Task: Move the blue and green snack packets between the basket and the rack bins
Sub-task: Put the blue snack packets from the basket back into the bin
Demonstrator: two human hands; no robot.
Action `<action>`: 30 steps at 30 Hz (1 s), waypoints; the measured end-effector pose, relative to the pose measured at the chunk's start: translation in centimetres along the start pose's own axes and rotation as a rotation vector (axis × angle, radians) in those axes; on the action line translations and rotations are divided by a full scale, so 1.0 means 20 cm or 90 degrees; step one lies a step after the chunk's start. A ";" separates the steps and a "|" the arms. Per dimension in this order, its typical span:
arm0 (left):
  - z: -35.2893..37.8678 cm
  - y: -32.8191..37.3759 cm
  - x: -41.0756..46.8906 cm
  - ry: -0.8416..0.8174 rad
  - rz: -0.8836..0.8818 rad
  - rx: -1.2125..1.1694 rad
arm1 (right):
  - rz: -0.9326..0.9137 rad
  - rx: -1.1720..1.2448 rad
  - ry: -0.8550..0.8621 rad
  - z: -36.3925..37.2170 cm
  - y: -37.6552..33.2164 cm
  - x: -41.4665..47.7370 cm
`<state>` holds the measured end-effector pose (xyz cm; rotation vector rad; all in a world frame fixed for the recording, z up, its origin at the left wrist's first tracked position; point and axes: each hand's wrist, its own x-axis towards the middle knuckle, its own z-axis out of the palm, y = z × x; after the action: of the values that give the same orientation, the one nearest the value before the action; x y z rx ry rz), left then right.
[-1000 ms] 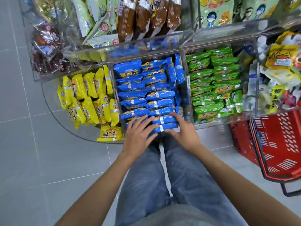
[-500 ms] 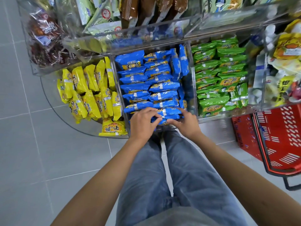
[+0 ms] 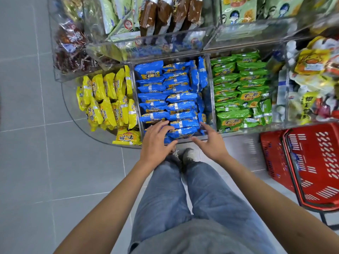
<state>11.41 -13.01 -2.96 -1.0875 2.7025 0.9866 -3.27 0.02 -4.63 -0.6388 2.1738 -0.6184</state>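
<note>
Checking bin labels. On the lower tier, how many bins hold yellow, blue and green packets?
Bins of yellow packets: 1
Bins of blue packets: 1
Bins of green packets: 1
Total: 3

A clear rack (image 3: 95,138) holds three bins side by side: yellow packets (image 3: 106,99) in the left one, blue packets (image 3: 165,96) in the middle, green packets (image 3: 238,92) on the right. A red basket (image 3: 311,171) stands on the grey tiled floor (image 3: 55,162), below the rack's right end.
</note>
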 end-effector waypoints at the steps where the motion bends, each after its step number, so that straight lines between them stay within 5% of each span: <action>1: -0.01 0.01 -0.03 0.007 -0.013 -0.005 | -0.005 0.009 0.008 -0.03 0.00 -0.02; 16: -0.07 0.10 -0.63 -0.082 -0.276 -0.235 | -0.075 0.041 0.036 -0.20 0.12 -0.57; 25: -0.08 0.11 -0.57 -0.251 -0.189 -0.155 | 0.119 0.215 0.188 -0.10 0.21 -0.93; 30: 0.06 0.35 -0.41 -0.404 -0.053 -0.049 | 0.284 0.376 0.318 0.00 0.41 -1.31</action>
<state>12.75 -3.56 2.16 -0.7217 2.1089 1.1806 9.82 22.32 4.36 0.3428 2.2900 -1.1895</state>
